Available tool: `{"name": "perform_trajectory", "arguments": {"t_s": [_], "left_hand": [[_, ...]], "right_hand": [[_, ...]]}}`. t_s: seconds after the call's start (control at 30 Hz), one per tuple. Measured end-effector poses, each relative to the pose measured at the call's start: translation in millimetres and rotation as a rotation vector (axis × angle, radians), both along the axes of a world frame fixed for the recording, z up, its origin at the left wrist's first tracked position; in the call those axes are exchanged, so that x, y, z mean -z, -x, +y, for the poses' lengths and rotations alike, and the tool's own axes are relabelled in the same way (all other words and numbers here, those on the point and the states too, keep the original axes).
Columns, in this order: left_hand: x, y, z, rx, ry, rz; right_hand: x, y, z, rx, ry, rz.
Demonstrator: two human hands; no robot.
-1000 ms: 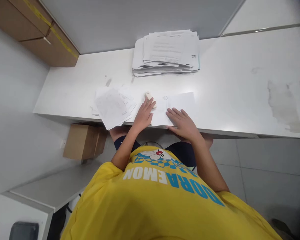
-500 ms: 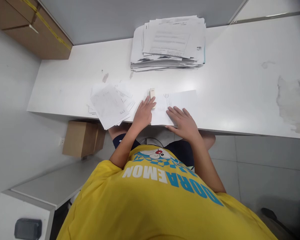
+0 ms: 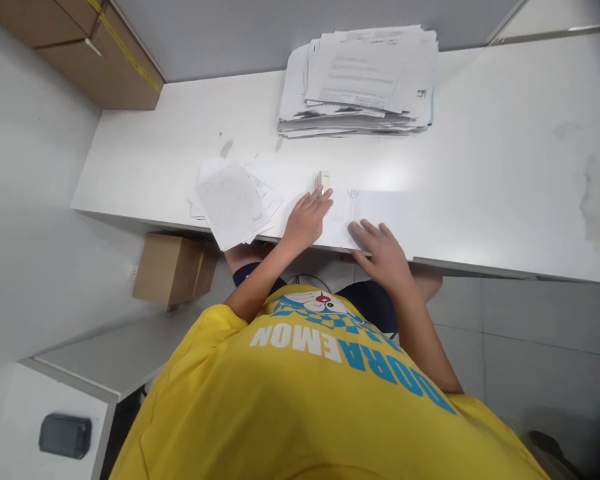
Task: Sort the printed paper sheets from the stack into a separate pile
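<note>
At the desk's front edge, white papers (image 3: pixel 341 227) with a small round printed mark lie between my two hands. My left hand (image 3: pixel 305 219) reaches over their left side, its thumb and fingertips closed on a small cream-coloured block (image 3: pixel 323 179). Only the far end of that block shows, so its kind is unclear. My right hand (image 3: pixel 383 250) rests on the near right part of the papers, fingers apart and slightly bent, thumb by the desk edge. A loose, fanned pile of paper sheets (image 3: pixel 235 203) lies left of my left hand.
A thick stack of papers (image 3: pixel 360 73) sits at the back of the white desk (image 3: pixel 505 153) by the grey partition. A cardboard box (image 3: pixel 125 73) stands at the back left corner, another box (image 3: pixel 167 267) below the desk. A dark device (image 3: pixel 65 435) lies lower left.
The view has shifted, so the desk items appear farther right. My left hand covers more of the cream block. My right hand has drawn slightly nearer the desk edge, its fingers more bent.
</note>
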State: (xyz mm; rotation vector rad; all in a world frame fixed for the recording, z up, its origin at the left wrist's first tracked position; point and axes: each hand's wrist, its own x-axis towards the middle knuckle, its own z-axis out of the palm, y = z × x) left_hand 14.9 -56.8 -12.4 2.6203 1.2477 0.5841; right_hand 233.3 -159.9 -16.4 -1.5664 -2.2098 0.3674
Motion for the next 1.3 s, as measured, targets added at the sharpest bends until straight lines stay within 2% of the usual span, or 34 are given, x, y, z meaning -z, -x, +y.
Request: {"name": "perform_trajectory", "arguments": {"t_s": [0.13, 0.27, 0.33, 0.4, 0.47, 0.5, 0.6, 0.7, 0.8, 0.9, 1.0, 1.2, 1.3], "left_hand": [[2.4, 1, -2, -0.05, -0.034, -0.1], [3.6, 4, -2, -0.037, -0.066, -0.159], [3.6, 5, -2, -0.034, -0.067, -0.178], [3.1, 6, -2, -0.026, -0.056, -0.197], [2.1, 6, -2, -0.02, -0.042, -0.204], [1.3, 6, -1, -0.021, -0.035, -0.201], [-1.8, 4, -2, -0.035, -0.008, -0.18], [-5.1, -1, -3, -0.057, 0.023, -0.144], [-6.7, -5, -5, -0.076, 0.036, -0.103], [-5.8, -8, -6, -0.075, 0.043, -0.058], [-3.7, -10, -6, -0.063, 0.058, -0.019], [-6.9, -13, -6, -0.038, 0.058, 0.018], [-9.2, -14, -6, -0.041, 0.06, 0.014]], "right_hand": [[-6.1, -17, -39, 0.109, -0.071, -0.045], [-28.4, -47, -59, 0.421, -0.333, -0.165], [-45.0, -58, -50, 0.519, -0.579, -0.175], [-61.9, -64, -25, 0.487, -0.878, -0.159], [-76.5, -63, 17, 0.413, -1.053, -0.163], [-82.2, -61, 44, 0.406, -1.04, -0.178], [-90.6, -45, 138, 0.437, -0.72, -0.131], [-84.1, -21, 224, 0.415, -0.576, 0.0], [-69.1, 7, 275, 0.295, -0.353, -0.027], [-56.8, 22, 292, 0.142, -0.177, -0.122], [-53.7, 18, 294, 0.034, -0.11, -0.179], [-65.0, -4, 296, -0.136, -0.1, -0.322], [-69.7, -2, 293, -0.143, -0.058, -0.302]]}}
